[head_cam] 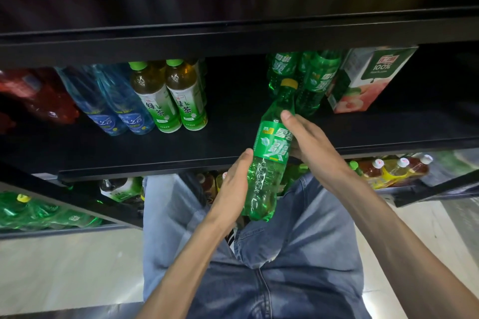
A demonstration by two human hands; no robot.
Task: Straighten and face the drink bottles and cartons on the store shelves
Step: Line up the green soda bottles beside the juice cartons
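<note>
Left hand (233, 184): fingers wrapped around green soda bottle (269, 160), lower centre.
Right hand (308, 142): gripping its label.
Cartons (373, 77): "100%".

green bottle (268, 160), yellow cap (289, 83); black shelf (155, 145).
</note>
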